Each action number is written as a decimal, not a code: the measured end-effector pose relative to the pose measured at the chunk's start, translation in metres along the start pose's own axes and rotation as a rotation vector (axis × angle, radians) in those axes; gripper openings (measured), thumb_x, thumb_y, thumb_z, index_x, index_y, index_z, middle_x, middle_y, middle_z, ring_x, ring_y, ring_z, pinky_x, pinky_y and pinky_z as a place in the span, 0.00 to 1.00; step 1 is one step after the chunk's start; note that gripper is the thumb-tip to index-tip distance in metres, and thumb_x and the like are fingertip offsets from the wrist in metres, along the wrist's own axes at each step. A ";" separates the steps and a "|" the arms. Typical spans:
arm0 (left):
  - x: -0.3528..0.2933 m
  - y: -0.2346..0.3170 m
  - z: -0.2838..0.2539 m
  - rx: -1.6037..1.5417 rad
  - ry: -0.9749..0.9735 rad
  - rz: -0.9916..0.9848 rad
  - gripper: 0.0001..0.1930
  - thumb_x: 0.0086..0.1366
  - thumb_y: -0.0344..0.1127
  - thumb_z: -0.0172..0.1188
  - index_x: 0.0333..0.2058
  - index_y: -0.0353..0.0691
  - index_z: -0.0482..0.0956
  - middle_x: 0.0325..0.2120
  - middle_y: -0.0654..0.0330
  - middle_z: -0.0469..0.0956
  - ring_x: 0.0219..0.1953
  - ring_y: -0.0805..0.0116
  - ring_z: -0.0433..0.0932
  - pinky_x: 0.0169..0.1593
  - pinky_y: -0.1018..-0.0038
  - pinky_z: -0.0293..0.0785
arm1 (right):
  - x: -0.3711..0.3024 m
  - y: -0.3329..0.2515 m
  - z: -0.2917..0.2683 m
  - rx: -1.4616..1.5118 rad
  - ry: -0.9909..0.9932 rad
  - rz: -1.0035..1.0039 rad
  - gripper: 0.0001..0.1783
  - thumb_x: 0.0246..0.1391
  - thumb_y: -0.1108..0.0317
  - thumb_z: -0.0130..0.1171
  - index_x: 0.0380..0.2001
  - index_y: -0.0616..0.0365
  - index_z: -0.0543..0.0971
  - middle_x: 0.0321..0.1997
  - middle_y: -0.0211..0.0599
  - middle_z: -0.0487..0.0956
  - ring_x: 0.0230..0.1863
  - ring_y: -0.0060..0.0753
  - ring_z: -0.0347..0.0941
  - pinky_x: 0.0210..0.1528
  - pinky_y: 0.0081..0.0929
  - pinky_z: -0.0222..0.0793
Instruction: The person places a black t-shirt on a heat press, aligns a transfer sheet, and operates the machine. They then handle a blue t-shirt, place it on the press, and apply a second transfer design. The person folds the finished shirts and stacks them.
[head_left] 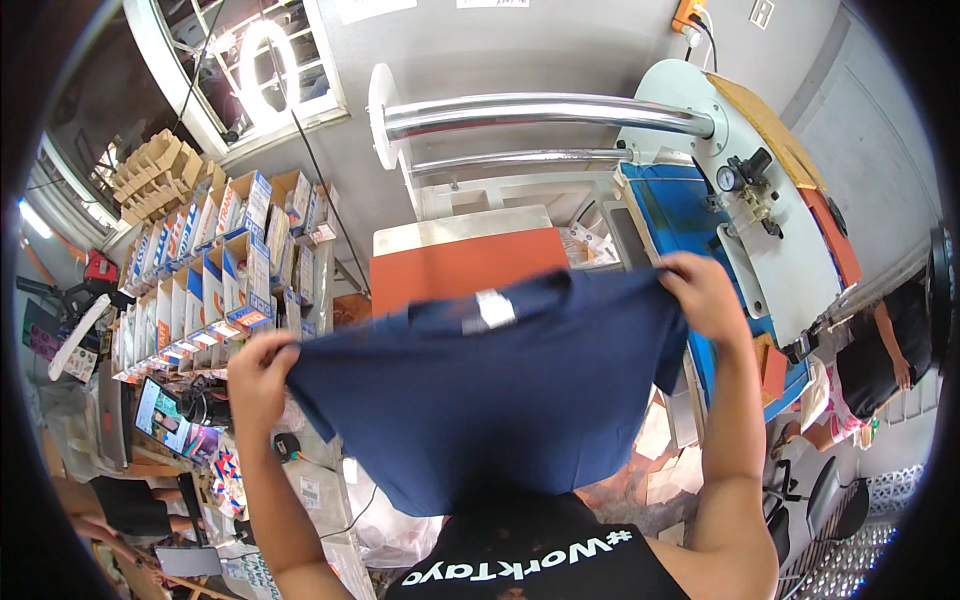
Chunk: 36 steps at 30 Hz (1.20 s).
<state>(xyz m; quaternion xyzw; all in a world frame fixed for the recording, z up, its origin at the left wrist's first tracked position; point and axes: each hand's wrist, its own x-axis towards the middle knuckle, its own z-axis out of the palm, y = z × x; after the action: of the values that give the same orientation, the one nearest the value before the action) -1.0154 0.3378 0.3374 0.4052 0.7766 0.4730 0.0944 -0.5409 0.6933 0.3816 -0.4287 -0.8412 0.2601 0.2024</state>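
A navy blue T-shirt (480, 390) is stretched out in the air before me, its neck opening and pale label at the far side. My left hand (260, 375) pinches the end of its left sleeve. At the other sleeve, my right hand (705, 298) grips the cloth between thumb and fingers. Just beyond the shirt lies a flat orange-red pad (465, 262) with a whitish strip along its back edge. The shirt covers the near part of this pad.
Behind the pad runs a chrome roller (550, 112) on a white machine frame. To the right are a blue surface (670, 215) and a pressure gauge (727, 178). Cardboard boxes (200, 270) of packets stand left, near a lit ring lamp (268, 70). Other people (875, 350) are at both sides.
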 end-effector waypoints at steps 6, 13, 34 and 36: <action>0.139 -0.086 0.113 0.572 -0.030 -0.096 0.09 0.66 0.29 0.69 0.42 0.30 0.85 0.36 0.51 0.86 0.41 0.60 0.89 0.46 0.65 0.85 | 0.154 0.054 0.126 -0.370 0.046 0.242 0.16 0.58 0.67 0.62 0.48 0.56 0.89 0.51 0.53 0.87 0.54 0.59 0.83 0.60 0.48 0.77; 0.185 -0.163 0.204 -0.661 0.258 -0.655 0.12 0.75 0.25 0.61 0.52 0.25 0.74 0.42 0.42 0.84 0.39 0.53 0.90 0.43 0.62 0.92 | 0.236 0.108 0.223 0.312 0.137 0.719 0.21 0.58 0.68 0.57 0.52 0.54 0.87 0.46 0.47 0.90 0.44 0.49 0.89 0.54 0.43 0.82; 0.181 -0.075 0.324 0.627 -0.336 0.251 0.14 0.72 0.43 0.62 0.51 0.47 0.85 0.49 0.60 0.83 0.58 0.52 0.78 0.65 0.48 0.67 | 0.202 -0.015 0.330 -0.404 -0.208 -0.055 0.30 0.71 0.41 0.53 0.62 0.53 0.79 0.65 0.42 0.76 0.71 0.50 0.66 0.75 0.57 0.54; 0.171 -0.071 0.313 0.667 -0.319 0.349 0.17 0.73 0.45 0.61 0.54 0.45 0.84 0.54 0.57 0.81 0.63 0.50 0.75 0.70 0.46 0.63 | 0.193 -0.014 0.324 -0.392 -0.250 -0.048 0.35 0.71 0.40 0.53 0.67 0.54 0.76 0.71 0.46 0.73 0.76 0.54 0.62 0.79 0.60 0.49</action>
<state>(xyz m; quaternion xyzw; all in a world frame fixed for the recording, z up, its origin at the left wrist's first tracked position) -0.9994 0.6510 0.1528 0.6075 0.7827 0.1353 -0.0046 -0.8380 0.7602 0.1596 -0.4041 -0.9041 0.1380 0.0154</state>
